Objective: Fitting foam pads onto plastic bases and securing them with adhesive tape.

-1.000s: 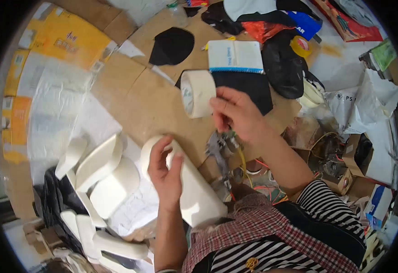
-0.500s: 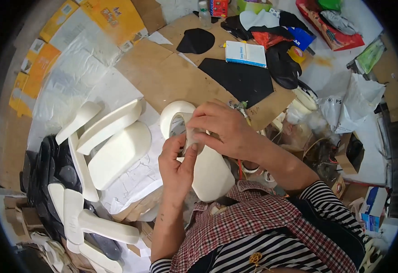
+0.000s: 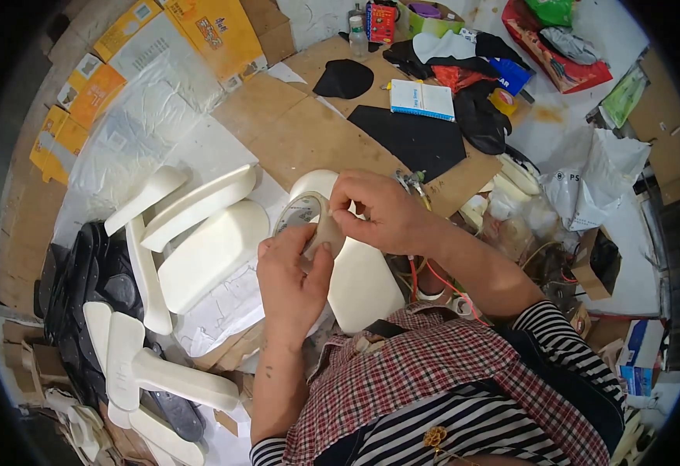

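Observation:
My left hand point(image 3: 292, 278) is closed round a roll of tape point(image 3: 326, 233), its thumb on the near side of the ring. The roll stands on edge, and its printed inner core faces left. At the roll's upper right edge, my right hand point(image 3: 377, 208) has thumb and forefinger pinched together; whether a loose tape end is between them is too small to tell. Beneath both hands lies a cream foam-like piece point(image 3: 365, 289) with a rounded far end, partly covered by the roll and fingers.
Several cream padded pieces point(image 3: 212, 256) lie on white paper to the left, next to a stack of black parts point(image 3: 95, 295). Beyond my hands are brown cardboard point(image 3: 278, 116), a black sheet point(image 3: 410, 140) and a notebook point(image 3: 421, 101). Cables and plastic bags point(image 3: 523, 221) crowd the right.
The roll has turned and tilted, so more of its printed inner core shows. My right fingers have shifted from across its face to a pinch at its upper right edge.

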Available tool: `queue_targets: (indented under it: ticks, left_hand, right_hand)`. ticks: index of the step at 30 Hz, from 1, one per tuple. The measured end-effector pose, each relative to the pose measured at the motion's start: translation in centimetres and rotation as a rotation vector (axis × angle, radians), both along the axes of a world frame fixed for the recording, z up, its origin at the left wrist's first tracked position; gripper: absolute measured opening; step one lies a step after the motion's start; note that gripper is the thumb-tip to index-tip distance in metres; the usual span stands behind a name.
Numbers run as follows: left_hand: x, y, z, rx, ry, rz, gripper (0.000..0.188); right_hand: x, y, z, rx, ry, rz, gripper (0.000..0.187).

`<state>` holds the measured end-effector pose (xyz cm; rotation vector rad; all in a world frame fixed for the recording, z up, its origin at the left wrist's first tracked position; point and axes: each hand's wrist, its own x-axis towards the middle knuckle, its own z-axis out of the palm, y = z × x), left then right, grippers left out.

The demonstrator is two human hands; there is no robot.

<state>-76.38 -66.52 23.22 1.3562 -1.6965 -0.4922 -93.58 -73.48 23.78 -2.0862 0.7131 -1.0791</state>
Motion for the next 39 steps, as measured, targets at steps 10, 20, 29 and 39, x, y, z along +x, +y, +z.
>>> queue_targets:
  ticks: [10, 20, 29, 39]
  left_hand:
    - [0.4, 0.2, -0.1, 0.269, 0.331, 0.022, 0.019]
    - [-0.6, 0.2, -0.4, -0.217, -0.279, 0.104, 0.023]
    - [-1.4, 0.8, -0.7, -0.197, -0.432, 0.098, 0.024]
    - [-2.7, 1.0, -0.5, -0.125, -0.356, 0.1, 0.02]
  right_hand:
    - [0.0, -0.7, -2.1, 0.47, -0.211, 0.099, 0.003]
    - [0.0, -0.5, -2.0, 0.661, -0.388, 0.135, 0.014]
    - [0.0, -0.3, -2.2, 0.374, -0.009, -0.031, 0.01]
    - [0.0, -0.4, -4.3, -0.102, -0.154, -0.036, 0.009]
